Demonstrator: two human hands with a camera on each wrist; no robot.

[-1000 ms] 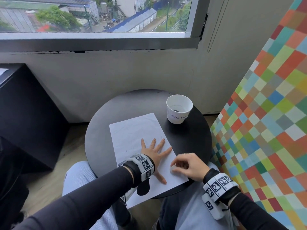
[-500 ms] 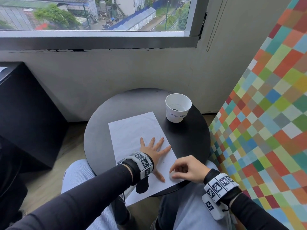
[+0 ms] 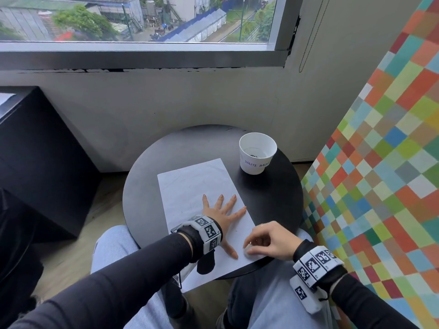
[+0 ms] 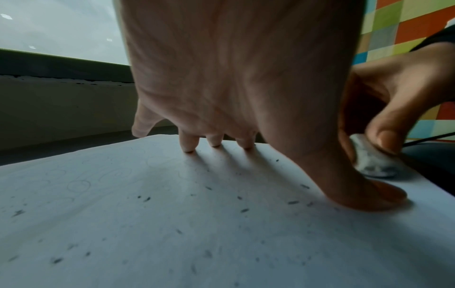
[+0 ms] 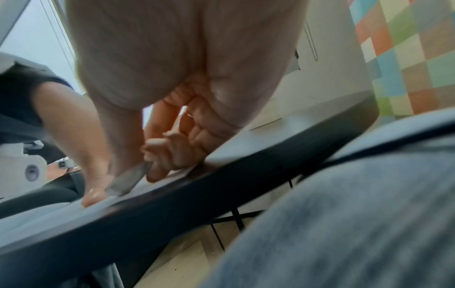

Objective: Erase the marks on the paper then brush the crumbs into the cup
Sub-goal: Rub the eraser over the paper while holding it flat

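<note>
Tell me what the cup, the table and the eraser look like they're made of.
Cup: likely white paper, matte, with handwriting inked on its wall. Table: dark top with a dull sheen, perhaps painted metal or laminate; hard to tell. Eraser: soft rubber or putty by its rounded, lumpy shape, whitish smudged with grey, pinched by the right hand.

Soft daylight enters through the window beyond the fingertips. Finger shadows on the paper run toward the wrist. Right wrist view blurred; wide-angle bending at edges.
</note>
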